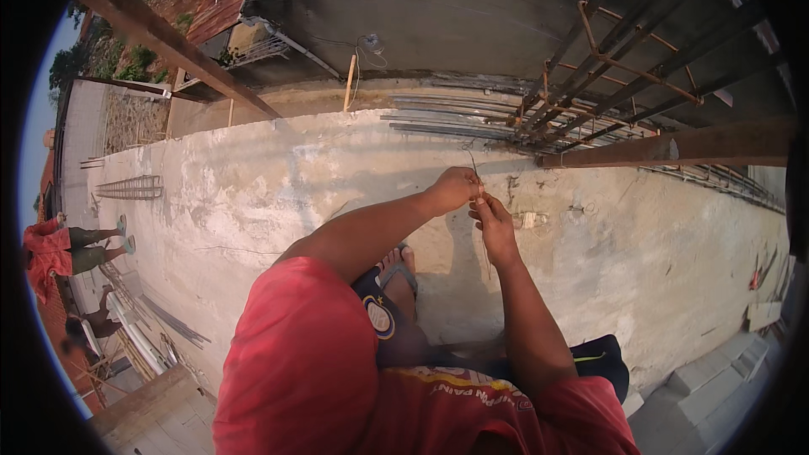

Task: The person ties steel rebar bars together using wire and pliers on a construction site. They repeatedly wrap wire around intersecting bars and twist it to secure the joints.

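Observation:
Before my body my two hands meet over the concrete floor, both pinching a thin bundle of dark tie wire. My left hand grips it from the left, fingertips closed on it. My right hand holds it just below, thumb and fingers together. One end of the wire rises past my left hand and fans out in loose loops; thin strands hang down beside my right wrist. A sandalled foot stands on the floor beneath my forearms.
Ahead to the right, a rebar column cage rises beside a wooden post. Steel bars lie along the slab's far edge. A small rebar cage lies at left, near a person in red. Grey blocks are stacked lower right.

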A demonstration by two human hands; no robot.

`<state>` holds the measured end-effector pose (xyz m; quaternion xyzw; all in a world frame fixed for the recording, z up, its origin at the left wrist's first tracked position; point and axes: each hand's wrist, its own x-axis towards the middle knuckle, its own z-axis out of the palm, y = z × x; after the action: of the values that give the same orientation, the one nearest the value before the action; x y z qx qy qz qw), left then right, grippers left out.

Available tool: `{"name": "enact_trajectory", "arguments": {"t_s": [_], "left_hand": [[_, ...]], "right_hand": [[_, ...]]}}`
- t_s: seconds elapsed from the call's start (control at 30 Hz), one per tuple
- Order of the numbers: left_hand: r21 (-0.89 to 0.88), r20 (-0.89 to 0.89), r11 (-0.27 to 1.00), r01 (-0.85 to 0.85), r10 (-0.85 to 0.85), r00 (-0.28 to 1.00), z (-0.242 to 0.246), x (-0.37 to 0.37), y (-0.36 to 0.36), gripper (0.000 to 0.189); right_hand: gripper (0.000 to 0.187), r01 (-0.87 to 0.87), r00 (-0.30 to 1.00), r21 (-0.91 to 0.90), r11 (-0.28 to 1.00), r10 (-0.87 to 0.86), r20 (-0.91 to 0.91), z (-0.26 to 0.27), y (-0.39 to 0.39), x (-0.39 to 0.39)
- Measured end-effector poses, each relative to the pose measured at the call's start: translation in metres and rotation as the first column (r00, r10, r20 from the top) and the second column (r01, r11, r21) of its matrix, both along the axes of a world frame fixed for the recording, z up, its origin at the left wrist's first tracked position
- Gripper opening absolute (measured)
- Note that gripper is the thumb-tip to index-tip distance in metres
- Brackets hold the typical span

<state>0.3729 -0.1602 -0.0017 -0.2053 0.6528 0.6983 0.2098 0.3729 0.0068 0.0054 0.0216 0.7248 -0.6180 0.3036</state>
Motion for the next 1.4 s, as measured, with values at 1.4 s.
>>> {"name": "enact_trajectory", "arguments": {"t_s": [1.4], "left_hand": [[-0.962,0.018,0.260,0.086,-0.256,0.967,-0.093,-0.051,-0.062,0.046]], "right_hand": [[0.020,-0.465,0.840,0.620,0.632,0.536,0.083,0.058,0.064,0.016]]}}
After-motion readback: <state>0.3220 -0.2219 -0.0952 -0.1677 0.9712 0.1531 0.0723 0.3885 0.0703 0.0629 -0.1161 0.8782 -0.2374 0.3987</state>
